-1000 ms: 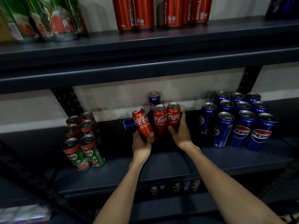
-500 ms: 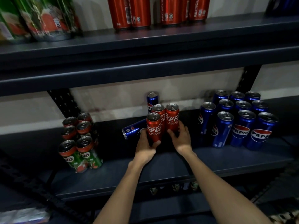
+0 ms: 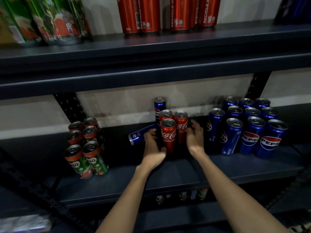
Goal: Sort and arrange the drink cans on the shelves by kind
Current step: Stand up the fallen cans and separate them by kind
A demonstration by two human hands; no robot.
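Your left hand [image 3: 152,149] sits against the left side of the front Coca-Cola can [image 3: 168,136], thumb touching its lower edge and fingers curled up beside it; whether those fingers actually clasp the can or only lean on it, you cannot tell from this angle. Your right hand [image 3: 193,137] is loose and spread, its fingers relaxed beside the right-hand Coca-Cola can [image 3: 181,126], at most brushing it.

Between your hands stand three red cans in a tight cluster, upright, the third Coca-Cola can [image 3: 165,115] just behind the front one. The white "Coca-Cola" script reads clearly on the front can, with small lines beneath it too blurred to read fully. Just behind your left fingers a blue Pepsi can [image 3: 143,134] lies on its side, top pointing left. Behind the cluster one upright Pepsi can [image 3: 159,107] stands near the wall.

Right of your right hand, a little apart, a block of Pepsi cans [image 3: 249,128] stands in rows, "PEPSI" legible on the front two. Well left of your left hand stands a group of green-and-red Milo cans [image 3: 86,148], the lettering partly cut off.

All this rests on a dark metal shelf [image 3: 176,174] against a pale wall. On the upper shelf [image 3: 151,47] above your hands stand tall red cans [image 3: 166,14], "RECYCLE ME" reading vertically on the right ones, with green cans [image 3: 45,21] off to the left.
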